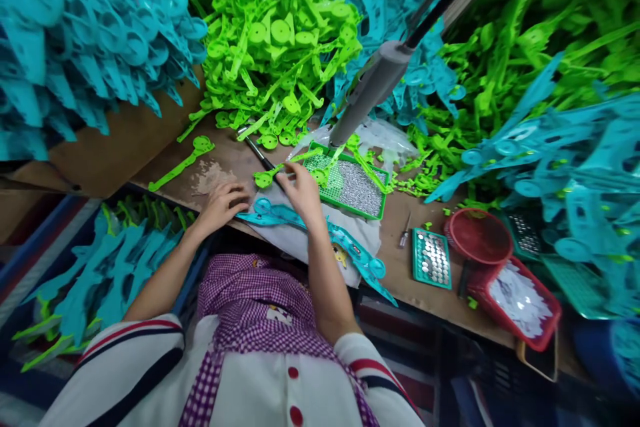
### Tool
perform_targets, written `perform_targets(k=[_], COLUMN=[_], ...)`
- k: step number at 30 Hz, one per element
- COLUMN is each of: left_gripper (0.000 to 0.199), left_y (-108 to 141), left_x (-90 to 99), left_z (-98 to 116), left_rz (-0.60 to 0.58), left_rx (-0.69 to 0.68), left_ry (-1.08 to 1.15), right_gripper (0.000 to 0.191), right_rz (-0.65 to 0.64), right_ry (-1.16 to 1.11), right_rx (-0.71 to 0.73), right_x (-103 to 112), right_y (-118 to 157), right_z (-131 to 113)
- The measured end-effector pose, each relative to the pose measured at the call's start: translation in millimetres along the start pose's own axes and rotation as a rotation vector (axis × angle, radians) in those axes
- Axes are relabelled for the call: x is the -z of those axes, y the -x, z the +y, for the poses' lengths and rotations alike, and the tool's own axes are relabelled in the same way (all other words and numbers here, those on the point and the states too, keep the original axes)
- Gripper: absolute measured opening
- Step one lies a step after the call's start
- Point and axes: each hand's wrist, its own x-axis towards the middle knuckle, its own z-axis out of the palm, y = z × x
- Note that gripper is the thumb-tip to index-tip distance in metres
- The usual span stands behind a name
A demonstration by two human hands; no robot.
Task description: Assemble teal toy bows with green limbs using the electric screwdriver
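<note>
My right hand (303, 193) has its thumb and fingers closed on a bright green plastic arm with a round end (264, 178). Beneath that wrist lies a long turquoise plastic piece (280, 212), stretched along the table's front edge over a pale cloth (367, 230). My left hand (223, 202) rests beside the turquoise piece's left end, its fingers bent and slightly apart, with nothing visible in them. A hammer-like tool with a black handle (260, 155) lies just behind the green arm; my right fingers partly cover the handle's end.
A green basket of small metal pieces (383, 207) stands under a grey hanging tool (373, 87). Heaped green parts (280, 33) and turquoise parts (90, 33) surround the table. At right are a tray of metal discs (417, 273), a screwdriver (404, 238) and a red bowl (480, 237).
</note>
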Motion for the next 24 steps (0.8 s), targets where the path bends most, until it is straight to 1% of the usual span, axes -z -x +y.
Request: perform_targets(k=[2, 4, 7, 10, 13, 15, 17, 19, 21, 22, 24], left_gripper=[0.019, 0.014, 0.015, 0.019, 0.025, 0.027, 0.028, 0.03, 0.035, 0.035, 0.032], left_y=[1.3, -0.6, -2.7, 3.7, 21.0, 34.5, 44.9, 49.7, 49.3, 48.2, 47.0], left_x=[-0.6, 0.1, 4.2, 11.7, 18.3, 19.2, 16.5, 10.7, 3.6, 0.2, -5.2], left_z=[7.0, 12.8, 20.9, 32.8, 45.3, 48.9, 46.2, 38.2, 28.4, 24.2, 18.9], left_rz=[-0.001, 0.002, -0.019, -0.011, 0.069, 0.106, 0.119, 0.124, 0.136, 0.144, 0.162], left_rx=[0.047, 0.066, 0.018, -0.073, -0.137, -0.149, -0.127, -0.073, -0.034, -0.035, -0.068], left_ry=[-0.032, -0.059, -0.101, -0.125, -0.134, -0.148, -0.152, -0.138, -0.113, -0.102, -0.098], right_gripper=[0.043, 0.048, 0.041, 0.033, 0.036, 0.041, 0.046, 0.048, 0.052, 0.054, 0.057], right_rz=[-0.009, -0.034, -0.16, -0.261, -0.306, -0.284, -0.253, -0.269, -0.34, -0.391, -0.502], right_ry=[0.218, 0.364, 0.515, 0.628, 0.6, 0.475, 0.29, 0.113, 0.004, -0.027, -0.053], right_rx=[-0.039, -0.044, 0.036, 0.075, 0.148, 0.256, 0.389, 0.508, 0.574, 0.586, 0.587], right_x=[-14.2, -27.8, -41.8, -43.7, -29.6, -11.0, 11.9, 33.8, 48.0, 50.5, 46.4], right_y=[-5.7, -6.4, -6.3, -12.8, -16.7, -7.7, 13.8, 42.8, 67.9, 75.3, 75.8], right_z=[-14.9, -26.3, -37.3, -43.2, -40.0, -31.3, -20.0, -10.8, -6.6, -6.3, -6.5])
